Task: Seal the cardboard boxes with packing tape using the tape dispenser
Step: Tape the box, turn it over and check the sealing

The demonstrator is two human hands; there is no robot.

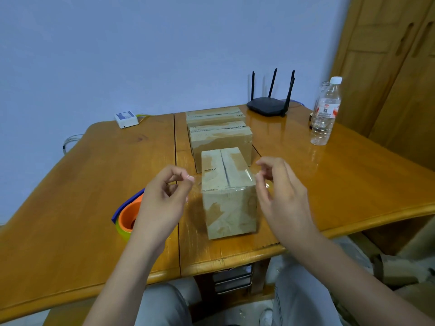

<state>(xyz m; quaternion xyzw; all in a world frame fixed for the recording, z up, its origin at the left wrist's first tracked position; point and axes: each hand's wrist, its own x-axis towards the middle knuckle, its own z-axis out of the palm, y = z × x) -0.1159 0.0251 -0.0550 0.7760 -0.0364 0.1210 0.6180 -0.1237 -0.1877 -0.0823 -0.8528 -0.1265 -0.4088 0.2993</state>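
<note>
While clear tape (240, 182) is pinched taut by left hand (164, 196) and right hand (280, 191), front box (228, 191) is bracketed, nine and three o'clock.

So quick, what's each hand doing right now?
Left hand: fingers curled, pinching the clear tape strip's end beside the box.
Right hand: fingers curled, pinching the strip's other end.

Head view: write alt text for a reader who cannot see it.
A person's left hand and right hand hover with curled fingers on either side of a small cardboard box on a wooden table. An orange tape dispenser lies left of it, two more boxes behind.
</note>
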